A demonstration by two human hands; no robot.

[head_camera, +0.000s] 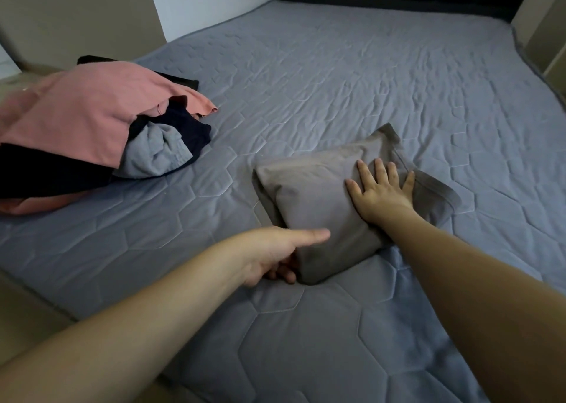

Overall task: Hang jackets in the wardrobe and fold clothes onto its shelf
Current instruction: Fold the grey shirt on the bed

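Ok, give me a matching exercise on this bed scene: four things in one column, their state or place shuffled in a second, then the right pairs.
Things:
1. left hand
2. right hand
3. grey folded garment
4. pink garment

States:
A. lies flat on top, fingers spread
B. on top of the clothes pile at the bed's left edge
C. grips the near corner, thumb on top
D. folded, under both hands

Pairs: 1-C, 2-A, 3-D, 4-B

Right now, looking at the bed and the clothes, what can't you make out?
- Left hand fingers: head view, tucked under the grey garment, so the grip is partly hidden.
- Clothes pile: cut off by the left edge; lower items are buried under the pink top.
- Wardrobe: not in view.
- Under the right hand: the fabric is covered by its flat palm.
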